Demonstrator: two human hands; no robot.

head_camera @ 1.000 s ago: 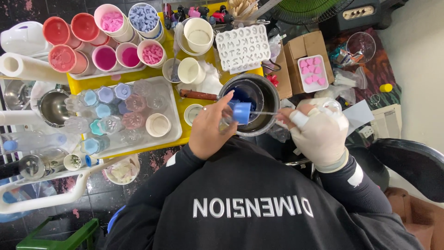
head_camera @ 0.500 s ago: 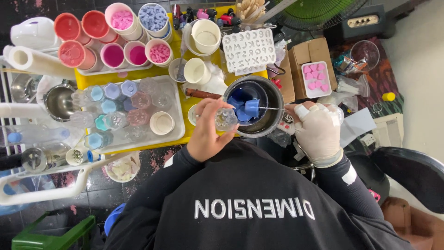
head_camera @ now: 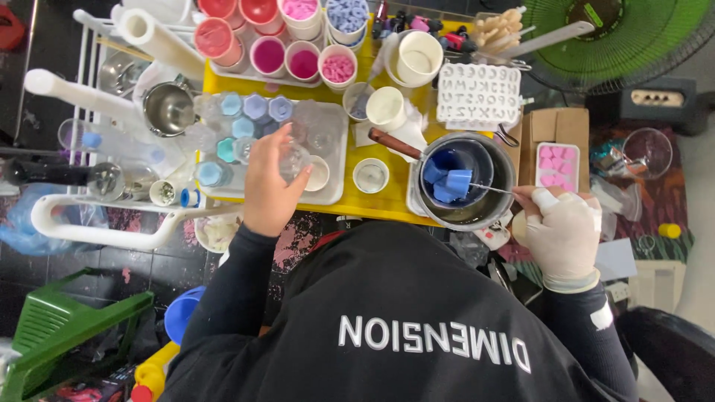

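Seen from above, the person's bare left hand (head_camera: 269, 179) curls its fingers around a small clear glass cup (head_camera: 294, 160), holding it over the white tray (head_camera: 335, 195) of little jars on the yellow table (head_camera: 387, 208); the cup looks light, smooth, rigid and breakable, best gripped around its side wall. Further right, a dark pot (head_camera: 465, 179) holds pale blue wax chunks (head_camera: 447, 182). The gloved right hand (head_camera: 562, 227) pinches a thin metal stick (head_camera: 488, 188) whose tip reaches into the pot.

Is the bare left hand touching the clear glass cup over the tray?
Touching. The head view shows the left hand wrapping fingers around the glass cup.
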